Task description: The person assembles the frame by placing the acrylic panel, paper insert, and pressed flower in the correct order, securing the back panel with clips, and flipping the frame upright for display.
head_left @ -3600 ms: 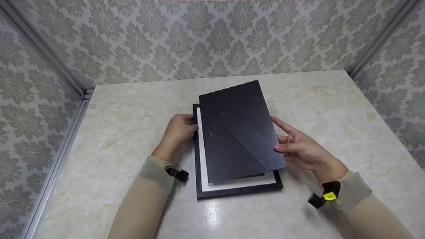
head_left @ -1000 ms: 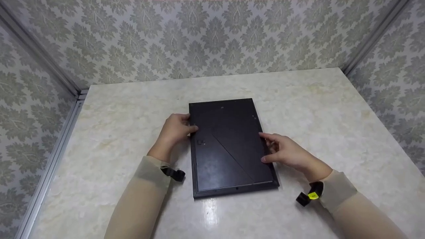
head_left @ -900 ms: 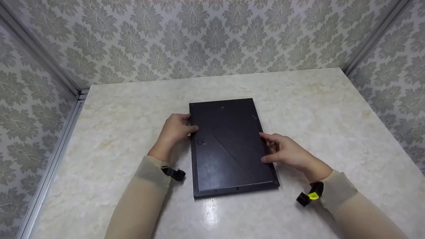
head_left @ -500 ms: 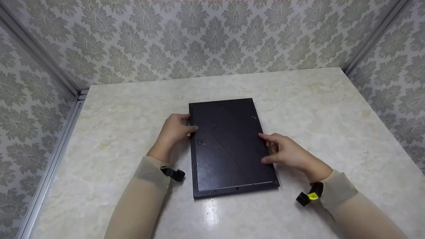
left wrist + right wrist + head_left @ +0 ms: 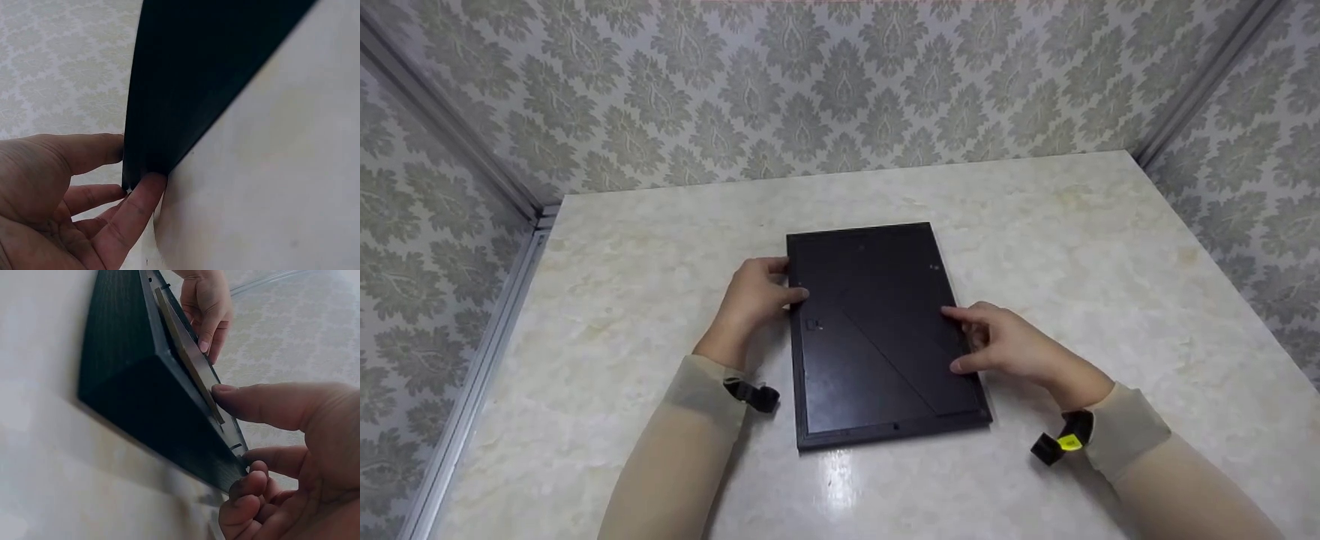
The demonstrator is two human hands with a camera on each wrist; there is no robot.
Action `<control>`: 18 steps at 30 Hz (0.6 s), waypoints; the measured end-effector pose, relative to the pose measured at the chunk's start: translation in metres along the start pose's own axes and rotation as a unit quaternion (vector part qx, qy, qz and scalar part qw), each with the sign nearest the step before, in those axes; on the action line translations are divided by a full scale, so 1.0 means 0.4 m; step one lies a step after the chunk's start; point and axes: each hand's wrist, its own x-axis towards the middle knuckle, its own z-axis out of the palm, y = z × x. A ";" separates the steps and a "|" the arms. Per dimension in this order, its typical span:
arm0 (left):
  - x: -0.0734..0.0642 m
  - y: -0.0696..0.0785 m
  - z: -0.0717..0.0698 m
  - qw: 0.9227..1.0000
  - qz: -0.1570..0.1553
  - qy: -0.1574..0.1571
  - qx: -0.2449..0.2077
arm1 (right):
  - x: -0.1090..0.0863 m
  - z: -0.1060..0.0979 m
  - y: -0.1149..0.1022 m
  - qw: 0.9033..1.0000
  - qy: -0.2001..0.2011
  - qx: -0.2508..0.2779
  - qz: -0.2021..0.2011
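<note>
A black picture frame point(image 5: 896, 430) lies face down on the table, its back toward me. Inside its rim sits the black backing board point(image 5: 862, 382), which has a slanted easel leg. My left hand point(image 5: 755, 291) grips the frame's left side, thumb on top; the left wrist view has its fingers against the outer side point(image 5: 185, 67). At the right, my right hand point(image 5: 1011, 343) touches the board's edge with index finger and thumb. In the right wrist view that thumb rests on the board, whose tan edge point(image 5: 194, 374) shows. The other fingers are curled beside the frame.
A pale marbled table point(image 5: 660, 232) carries the frame. Patterned wall panels point(image 5: 840, 82) stand behind and at both sides, with metal rails point(image 5: 480, 135) at the corners. In the right wrist view, small dark tabs point(image 5: 235, 446) stick out along the rim's inside.
The backing board, earlier held tilted above the frame by my right hand, now lies inside it and covers the white sheet. Over the last second my right fingertips shift slightly nearer; the left hand hardly moves.
</note>
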 end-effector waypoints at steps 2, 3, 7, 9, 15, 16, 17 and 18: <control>0.000 0.000 0.001 1.000 0.000 0.000 -0.004 | -0.001 -0.003 0.000 1.000 0.004 0.005 0.001; 0.000 0.000 0.001 1.000 0.001 -0.001 -0.008 | -0.002 -0.005 0.000 1.000 0.008 0.001 0.000; 0.001 -0.001 0.001 1.000 0.003 -0.001 -0.011 | -0.010 -0.008 -0.012 0.998 0.021 -0.059 -0.001; 0.002 -0.001 0.001 1.000 0.000 0.001 -0.005 | -0.017 -0.007 -0.020 0.994 0.027 -0.105 0.005; 0.000 -0.002 0.003 1.000 -0.006 0.015 0.003 | -0.038 0.008 -0.057 0.979 0.037 -0.199 0.020; 0.000 -0.002 0.004 1.000 -0.007 0.019 0.001 | -0.041 0.010 -0.063 0.977 0.037 -0.210 0.021; 0.000 -0.002 0.005 1.000 -0.007 0.023 -0.001 | -0.042 0.011 -0.066 0.975 0.039 -0.219 0.024; 0.000 -0.002 0.005 1.000 -0.008 0.025 -0.005 | -0.044 0.013 -0.069 0.973 0.040 -0.225 0.025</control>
